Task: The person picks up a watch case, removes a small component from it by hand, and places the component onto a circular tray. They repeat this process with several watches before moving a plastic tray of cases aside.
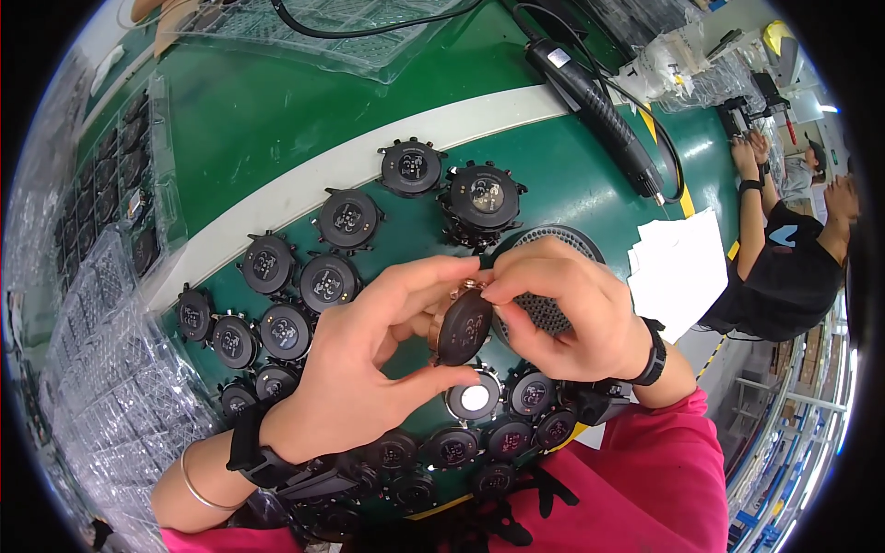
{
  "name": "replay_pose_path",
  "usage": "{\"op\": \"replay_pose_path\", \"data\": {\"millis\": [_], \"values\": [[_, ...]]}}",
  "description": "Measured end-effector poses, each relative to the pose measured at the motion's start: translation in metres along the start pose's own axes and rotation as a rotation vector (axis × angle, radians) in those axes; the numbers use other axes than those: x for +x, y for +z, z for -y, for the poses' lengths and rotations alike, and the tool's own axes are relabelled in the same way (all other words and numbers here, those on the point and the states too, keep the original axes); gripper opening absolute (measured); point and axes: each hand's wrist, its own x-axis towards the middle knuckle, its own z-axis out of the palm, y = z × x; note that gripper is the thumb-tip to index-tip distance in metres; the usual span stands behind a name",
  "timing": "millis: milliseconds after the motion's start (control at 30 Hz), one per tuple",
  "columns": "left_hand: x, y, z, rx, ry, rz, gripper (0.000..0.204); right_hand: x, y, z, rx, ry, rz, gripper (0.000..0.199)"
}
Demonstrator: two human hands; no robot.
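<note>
My left hand (364, 359) holds a round watch case (465, 330) tilted on edge, its dark back turned towards my right hand and its side rose-gold coloured. The thumb supports it from below and the fingers curl behind it. My right hand (581, 313) is closed in a pinch at the top edge of the case, by its lugs; anything between those fingertips is too small or hidden to tell. Beneath the right hand lies a round dotted black tray (546, 313), partly covered. A silver-rimmed watch case (474, 398) with a white disc sits just below my left thumb.
Several black watch cases (348, 219) lie back up across the green table (304, 120), with a stack (481, 198) beyond my hands. A corded electric screwdriver (604, 120) and white paper sheets (678, 272) are at right. Clear plastic trays (120, 369) fill the left. Another person (784, 240) works far right.
</note>
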Motion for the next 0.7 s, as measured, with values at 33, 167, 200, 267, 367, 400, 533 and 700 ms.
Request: {"op": "replay_pose_path", "data": {"millis": [33,167,200,267,367,400,533,700], "values": [[0.000,-0.001,-0.001,0.000,-0.001,0.001,0.074,0.000,0.000,0.000,0.000,0.001,0.000,0.035],[0.002,-0.004,-0.008,0.193,-0.067,0.091,0.074,-0.002,-0.003,-0.002,0.046,0.023,0.067,0.033],[0.002,-0.003,-0.008,0.182,-0.093,0.100,0.074,-0.002,-0.005,-0.001,0.104,0.061,0.103,0.032],[0.002,-0.001,-0.009,0.160,-0.147,0.117,0.075,-0.001,-0.010,-0.001,0.222,0.136,0.174,0.031],[0.002,0.001,-0.005,0.116,-0.157,0.120,0.073,-0.001,-0.018,0.000,0.240,0.186,0.263,0.030],[0.001,0.001,-0.003,0.093,-0.161,0.121,0.072,0.000,-0.019,0.000,0.249,0.211,0.308,0.030],[-0.001,-0.004,-0.001,0.180,-0.077,0.118,0.066,-0.001,-0.009,0.002,0.215,0.066,0.250,0.031],[0.001,0.000,-0.004,0.210,-0.146,0.125,0.063,-0.001,-0.010,0.004,0.252,0.113,0.311,0.031]]}}
